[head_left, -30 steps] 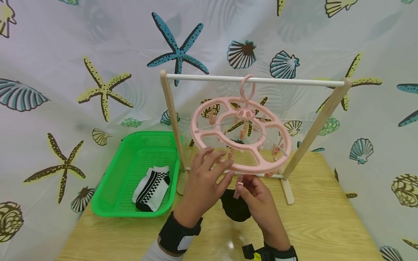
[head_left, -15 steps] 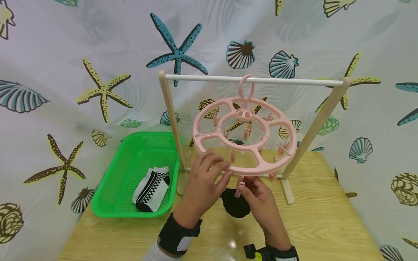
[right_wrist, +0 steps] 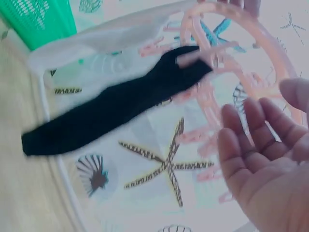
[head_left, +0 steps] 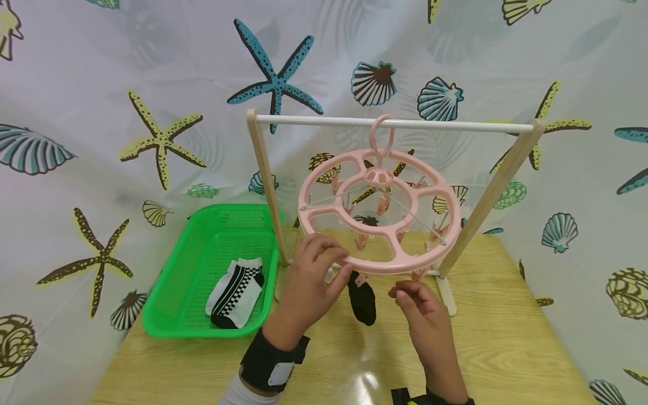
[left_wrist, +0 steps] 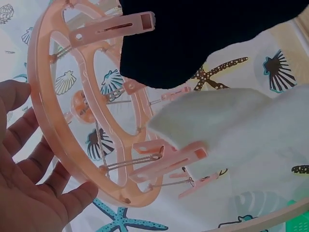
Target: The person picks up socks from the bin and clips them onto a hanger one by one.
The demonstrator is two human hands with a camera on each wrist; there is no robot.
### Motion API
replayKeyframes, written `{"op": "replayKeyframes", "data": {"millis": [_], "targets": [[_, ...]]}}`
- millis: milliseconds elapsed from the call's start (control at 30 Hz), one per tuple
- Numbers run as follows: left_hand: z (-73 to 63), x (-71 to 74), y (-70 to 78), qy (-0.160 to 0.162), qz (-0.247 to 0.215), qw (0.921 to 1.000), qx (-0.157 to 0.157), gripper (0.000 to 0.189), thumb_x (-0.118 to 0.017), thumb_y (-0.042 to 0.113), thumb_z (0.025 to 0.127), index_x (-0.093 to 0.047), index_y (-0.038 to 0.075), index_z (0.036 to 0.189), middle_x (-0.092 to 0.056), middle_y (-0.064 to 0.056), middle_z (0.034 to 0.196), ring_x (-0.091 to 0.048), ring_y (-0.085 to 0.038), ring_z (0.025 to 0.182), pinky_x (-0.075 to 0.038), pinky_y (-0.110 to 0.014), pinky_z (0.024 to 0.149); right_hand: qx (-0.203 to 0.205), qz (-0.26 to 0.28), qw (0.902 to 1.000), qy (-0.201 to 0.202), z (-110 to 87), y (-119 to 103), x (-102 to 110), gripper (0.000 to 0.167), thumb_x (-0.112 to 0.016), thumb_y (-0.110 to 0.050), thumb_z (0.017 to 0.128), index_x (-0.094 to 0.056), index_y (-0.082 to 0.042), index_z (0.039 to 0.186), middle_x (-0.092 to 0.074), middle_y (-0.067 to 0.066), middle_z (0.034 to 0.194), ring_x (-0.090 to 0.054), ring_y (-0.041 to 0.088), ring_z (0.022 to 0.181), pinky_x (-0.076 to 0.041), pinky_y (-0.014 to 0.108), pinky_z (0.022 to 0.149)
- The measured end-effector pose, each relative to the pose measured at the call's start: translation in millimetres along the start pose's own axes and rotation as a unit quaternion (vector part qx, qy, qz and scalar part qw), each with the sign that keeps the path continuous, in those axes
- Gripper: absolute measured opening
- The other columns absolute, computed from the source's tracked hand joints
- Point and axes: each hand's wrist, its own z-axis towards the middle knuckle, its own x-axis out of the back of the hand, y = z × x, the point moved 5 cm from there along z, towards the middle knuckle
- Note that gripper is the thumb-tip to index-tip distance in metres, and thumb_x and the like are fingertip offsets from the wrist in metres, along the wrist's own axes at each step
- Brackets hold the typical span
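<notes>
A round pink clip hanger (head_left: 405, 261) hangs by its hook from a white rod. My left hand (head_left: 309, 281) holds its near left rim, fingers over the edge and thumb below. Under that rim a black sock (head_left: 363, 304) dangles from a pink clothespin (head_left: 361, 279). The left wrist view has the black sock (left_wrist: 193, 43) in one clip (left_wrist: 113, 28) and a white sock (left_wrist: 231, 116) in another. To the right of the black sock, my right hand (head_left: 425, 315) is apart from the clip, fingers loosely bent, holding nothing.
A green basket (head_left: 174, 270) with black-and-white checkered socks (head_left: 237, 293) stands at the left on the wooden table (head_left: 496, 337). The rack's wooden posts (head_left: 493, 197) flank the hanger. A patterned curtain (head_left: 167, 62) covers the back. Other clothespins (head_left: 383, 202) hang around the ring.
My right hand has let go of the clothespin and moved right, away from the black sock. The sock now hangs free in the clip. My left hand stays at the rim.
</notes>
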Motion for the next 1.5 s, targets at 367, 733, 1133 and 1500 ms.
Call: {"op": "replayKeyframes", "data": {"millis": [367,733,1133,1500], "targets": [[-1.9,5.2,-8.7,-0.006,-0.031,0.9995,0.000,0.015,-0.075,0.019,0.086,-0.069,0.008,0.093,-0.059,-0.005,0.101,-0.052,-0.027,0.105,-0.043,-0.041,0.093,0.008,0.021,0.9918,0.125,4.3,0,37,0.026,-0.050,-0.010,0.104,-0.059,0.009,0.120,-0.064,0.008,0.112,-0.057,0.020,0.107,-0.045,0.025,0.088],[1.2,5.8,-11.3,-0.017,-0.030,0.9991,-0.024,0.019,-0.074,0.022,0.086,-0.066,0.007,0.094,-0.058,-0.006,0.102,-0.053,-0.026,0.103,-0.044,-0.040,0.092,-0.014,-0.003,0.9958,-0.090,29.2,-7,19,0.038,-0.041,-0.015,0.107,-0.047,0.005,0.139,-0.043,0.015,0.148,-0.027,0.026,0.140,-0.021,0.052,0.110],[6.5,3.9,-21.5,-0.032,-0.047,0.9978,-0.033,0.024,-0.073,0.026,0.085,-0.061,0.007,0.093,-0.055,-0.006,0.100,-0.051,-0.025,0.099,-0.042,-0.041,0.092,0.090,0.046,0.9840,-0.147,24.7,-9,16,0.036,-0.029,-0.010,0.110,-0.051,0.002,0.135,-0.066,0.011,0.101,-0.064,0.016,0.101,-0.048,0.028,0.085],[8.9,6.4,-29.1,-0.049,-0.052,0.9963,-0.049,0.031,-0.073,0.032,0.083,-0.058,0.007,0.093,-0.053,-0.005,0.100,-0.050,-0.025,0.099,-0.042,-0.039,0.091,0.038,-0.010,0.9937,-0.105,18.5,-7,17,0.026,-0.053,-0.001,0.101,-0.056,0.004,0.127,-0.063,0.013,0.111,-0.062,0.019,0.104,-0.051,0.025,0.086]]}}
